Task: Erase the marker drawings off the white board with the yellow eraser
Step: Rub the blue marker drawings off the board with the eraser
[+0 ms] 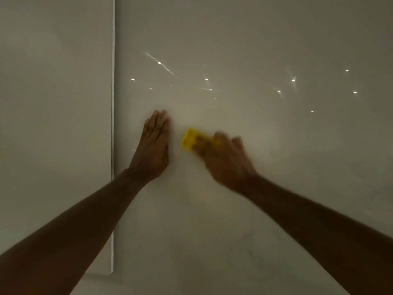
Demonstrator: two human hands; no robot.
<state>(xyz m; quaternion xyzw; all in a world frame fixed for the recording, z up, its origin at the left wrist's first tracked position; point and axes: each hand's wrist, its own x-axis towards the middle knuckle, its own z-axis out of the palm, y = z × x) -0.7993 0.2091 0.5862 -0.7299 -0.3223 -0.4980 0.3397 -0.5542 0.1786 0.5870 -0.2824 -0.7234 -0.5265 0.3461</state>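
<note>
The white board point(255, 50) fills most of the view, glossy, with small light reflections across its upper middle. I see no marker lines on it in this dim light. My right hand point(229, 158) is blurred and grips the yellow eraser point(190, 139), which is pressed against the board at centre. My left hand point(154, 145) lies flat on the board just left of the eraser, fingers together and pointing up, holding nothing.
The board's left edge point(113, 124) runs vertically down the frame. A plain wall point(53, 103) lies to the left of it. Faint smudges show on the board's lower part point(251, 252).
</note>
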